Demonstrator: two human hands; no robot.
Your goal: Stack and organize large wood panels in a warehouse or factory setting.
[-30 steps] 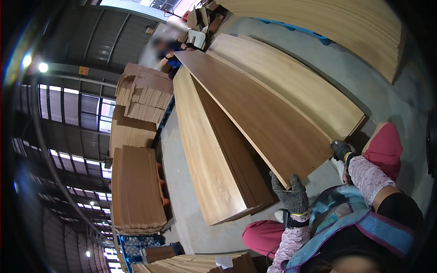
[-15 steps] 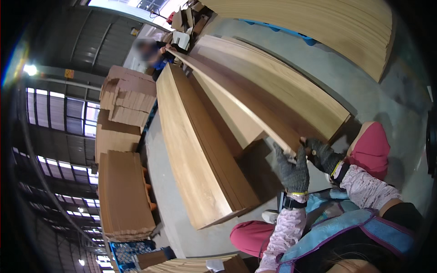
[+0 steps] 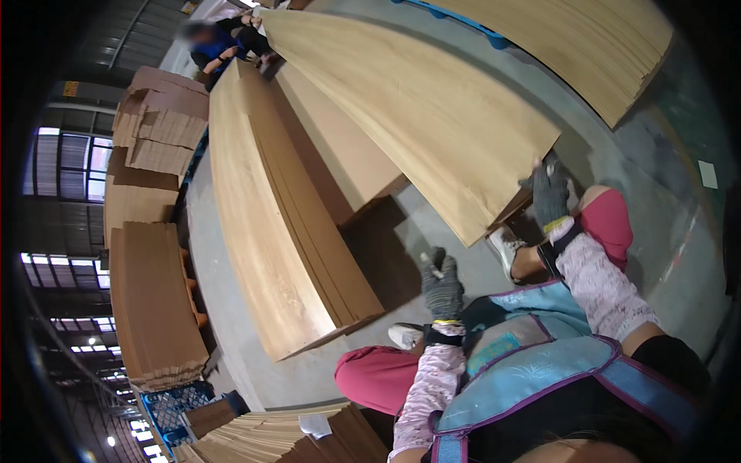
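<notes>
A long wood-grain board [image 3: 432, 116] lies face up on top of the right-hand stack, its near end close to me. My right hand [image 3: 549, 193], in a grey knit glove, is at the near right corner of that board, fingers stretched toward the edge; whether they touch it is hard to tell. Apart from the boards, my left hand [image 3: 442, 289], gloved alike, hovers over the floor with its fingers apart and nothing in them. To its left stands another stack of long boards [image 3: 266, 231], wood-grain on top with brown edges.
Between the two stacks is a lower plain tan panel [image 3: 340, 135]. A co-worker [image 3: 220, 46] crouches at the far end. Piles of brown boards [image 3: 158, 301] stand at the left, with a blue pallet [image 3: 174, 413] nearby. Another tall board stack [image 3: 571, 46] is at the far right.
The board that my hands held tilted on edge now lies flat on the right stack. My left hand has let go and drawn back. The co-worker's hands have moved, and the view has shifted.
</notes>
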